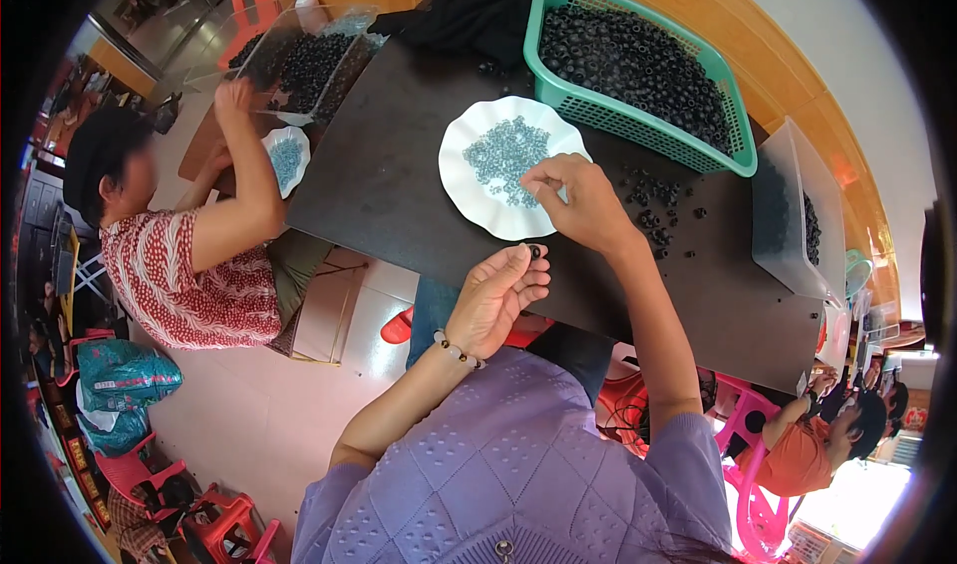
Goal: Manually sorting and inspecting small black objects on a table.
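In the head view, the left hand [495,300] pinches a small black ring-shaped bead [535,251] at its fingertips just over the near edge of the dark rectangular surface [399,155], so a loosened pinch would likely drop it to the floor. The right hand [576,200], fingers clenched into a pinch, picks among small grey-blue rings on the white scalloped plate [469,190]; whether it grasps one I cannot tell. Room is tight on the right, where loose black beads [653,200] and the green plastic basket [733,145] crowd the wrist, while the left of the plate lies open.
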Demonstrator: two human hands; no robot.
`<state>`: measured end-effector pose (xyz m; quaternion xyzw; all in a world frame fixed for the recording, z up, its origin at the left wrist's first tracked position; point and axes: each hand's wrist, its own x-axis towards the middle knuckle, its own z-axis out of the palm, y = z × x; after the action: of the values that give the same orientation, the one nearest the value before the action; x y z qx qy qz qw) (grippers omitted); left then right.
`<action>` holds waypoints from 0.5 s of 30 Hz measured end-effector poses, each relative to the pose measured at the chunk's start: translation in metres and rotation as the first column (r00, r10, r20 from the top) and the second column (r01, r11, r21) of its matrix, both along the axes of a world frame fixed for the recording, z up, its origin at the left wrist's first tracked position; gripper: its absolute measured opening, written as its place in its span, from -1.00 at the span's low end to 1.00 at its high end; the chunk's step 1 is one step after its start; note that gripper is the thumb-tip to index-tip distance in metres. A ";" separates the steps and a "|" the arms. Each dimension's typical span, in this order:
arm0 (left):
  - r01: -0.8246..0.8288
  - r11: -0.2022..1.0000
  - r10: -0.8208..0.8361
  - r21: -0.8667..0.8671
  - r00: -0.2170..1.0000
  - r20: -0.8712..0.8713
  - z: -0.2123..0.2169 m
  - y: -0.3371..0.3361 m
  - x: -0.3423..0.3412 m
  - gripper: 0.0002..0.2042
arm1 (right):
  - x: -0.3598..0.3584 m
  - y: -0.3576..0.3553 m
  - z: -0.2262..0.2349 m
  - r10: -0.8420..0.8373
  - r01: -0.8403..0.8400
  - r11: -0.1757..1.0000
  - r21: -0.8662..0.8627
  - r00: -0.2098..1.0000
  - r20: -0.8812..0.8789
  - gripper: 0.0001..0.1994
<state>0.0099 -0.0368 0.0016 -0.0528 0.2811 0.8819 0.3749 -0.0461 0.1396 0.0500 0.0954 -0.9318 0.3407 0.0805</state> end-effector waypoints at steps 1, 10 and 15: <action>0.006 1.000 -0.006 -0.009 1.000 -0.003 0.001 0.000 -0.002 -0.73 | -0.002 -0.001 0.002 -0.003 0.003 1.000 -0.002 1.000 0.007 -0.90; 0.032 0.999 -0.032 -0.020 0.999 0.001 0.005 -0.003 -0.009 -0.73 | -0.025 -0.021 0.005 0.104 -0.097 0.983 0.157 0.994 -0.041 -0.87; 0.036 0.999 -0.036 -0.024 0.999 0.004 0.006 -0.004 -0.009 -0.73 | -0.036 -0.032 -0.003 0.155 -0.131 0.924 0.359 0.987 -0.040 -0.88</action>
<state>0.0008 -0.0410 0.0076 -0.0538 0.2921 0.8713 0.3907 -0.0818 0.1077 0.0469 0.1876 -0.9653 0.1681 0.0686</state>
